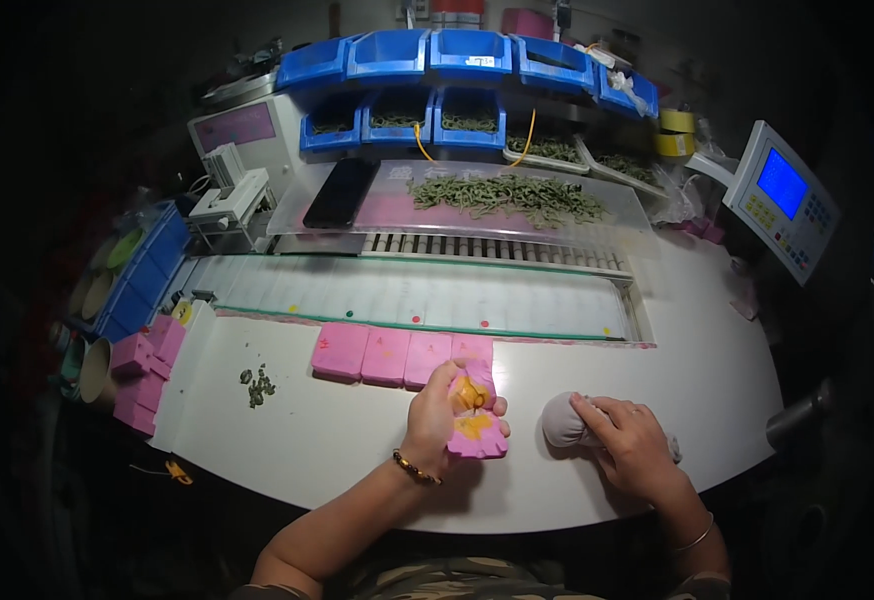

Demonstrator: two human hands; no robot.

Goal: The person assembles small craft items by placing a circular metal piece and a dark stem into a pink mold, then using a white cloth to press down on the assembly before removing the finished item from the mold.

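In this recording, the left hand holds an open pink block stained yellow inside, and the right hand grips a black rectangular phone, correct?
Wrong about the right hand: the head view shows it gripping a rounded, pale grey, cloth-like bundle. The left hand does hold the open pink block stained yellow inside.

I see a white table (277, 450) across the frame's middle, brightly lit, a dim grey wall (372, 16) at the top, and shadow darkening every corner.
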